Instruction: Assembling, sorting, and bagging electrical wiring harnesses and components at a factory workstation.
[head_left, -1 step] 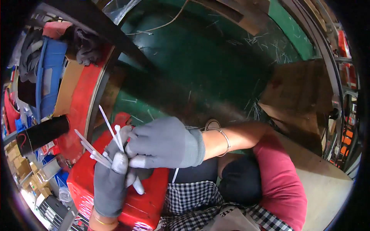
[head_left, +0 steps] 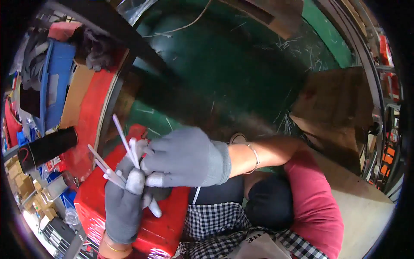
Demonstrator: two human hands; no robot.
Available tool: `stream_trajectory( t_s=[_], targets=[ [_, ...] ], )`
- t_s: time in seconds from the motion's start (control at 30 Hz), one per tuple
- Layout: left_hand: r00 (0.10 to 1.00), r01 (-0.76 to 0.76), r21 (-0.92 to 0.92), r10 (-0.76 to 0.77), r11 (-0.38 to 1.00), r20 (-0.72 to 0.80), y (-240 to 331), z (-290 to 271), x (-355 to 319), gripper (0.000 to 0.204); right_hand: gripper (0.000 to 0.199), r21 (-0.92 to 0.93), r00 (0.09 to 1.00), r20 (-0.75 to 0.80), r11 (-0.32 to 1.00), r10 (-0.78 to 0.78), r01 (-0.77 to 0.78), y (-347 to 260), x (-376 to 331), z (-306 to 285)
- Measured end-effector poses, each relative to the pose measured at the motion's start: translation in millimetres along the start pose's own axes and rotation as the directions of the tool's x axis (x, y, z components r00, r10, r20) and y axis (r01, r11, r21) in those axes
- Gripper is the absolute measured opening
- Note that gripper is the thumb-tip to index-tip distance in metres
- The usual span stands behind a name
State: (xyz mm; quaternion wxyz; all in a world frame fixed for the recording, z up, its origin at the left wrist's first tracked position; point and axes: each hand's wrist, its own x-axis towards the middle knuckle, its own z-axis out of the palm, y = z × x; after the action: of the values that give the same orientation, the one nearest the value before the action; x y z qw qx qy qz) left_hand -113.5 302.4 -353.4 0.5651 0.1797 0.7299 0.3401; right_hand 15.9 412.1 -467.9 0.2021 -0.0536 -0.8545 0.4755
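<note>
Gloved in grey, my left hand (head_left: 123, 211) is closed around several white cable ties (head_left: 122, 134), whose ends fan out up and to the left. My right hand (head_left: 183, 159), in a matching glove, presses its fingers together against the left hand's fingertips, near the small square heads of the upright ties. What exactly the right fingertips pinch is hidden. Both hands are above a red box-like thing (head_left: 161, 231) with a shiny surface. Something dark (head_left: 158, 193) shows under the right fingers. Another thin white strip (head_left: 196, 195) lies by my lap.
A blue bin (head_left: 56, 82) with grey gloves stands at the left, beside a red surface (head_left: 92, 101) and a black cylinder (head_left: 47, 150). A large cardboard box (head_left: 332, 103) sits at the right. White strips are scattered over the green floor (head_left: 220, 64). A dark post (head_left: 146, 52) crosses the upper left.
The free ends of the cable ties have tilted slightly to the right. Both hands stay almost where they were.
</note>
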Motion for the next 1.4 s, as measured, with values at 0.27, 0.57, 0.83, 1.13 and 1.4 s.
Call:
stream_trajectory(
  t_s=[0.27,0.57,0.83,1.13,1.4],
  targets=[
    [0.950,-0.186,-0.063,0.163,0.981,-0.268,-8.2,-7.9,6.5,0.042,0.032,0.526,0.930,-0.263,0.847,0.256,-0.084,109.8,1.9,-38.4],
    [0.907,-0.253,-0.259,0.136,0.932,-0.398,4.5,-9.3,12.2,0.040,0.026,-0.433,0.933,0.213,0.884,0.288,-0.174,229.0,-34.1,92.9],
    [0.955,-0.183,-0.400,0.067,0.898,-0.287,3.3,-21.9,12.8,0.044,0.023,-0.564,0.872,0.451,0.818,0.190,0.113,281.8,2.9,244.6],
    [0.987,-0.096,-0.409,0.033,0.907,-0.159,11.7,-25.8,15.9,0.047,0.029,-0.587,0.764,0.494,0.807,0.415,-0.058,303.4,-17.5,267.8],
    [0.984,-0.133,-0.433,0.068,0.892,-0.163,-13.4,-39.0,30.4,0.043,0.017,-0.116,0.870,0.246,0.904,0.427,-0.411,234.3,-9.1,115.4]
  ],
)
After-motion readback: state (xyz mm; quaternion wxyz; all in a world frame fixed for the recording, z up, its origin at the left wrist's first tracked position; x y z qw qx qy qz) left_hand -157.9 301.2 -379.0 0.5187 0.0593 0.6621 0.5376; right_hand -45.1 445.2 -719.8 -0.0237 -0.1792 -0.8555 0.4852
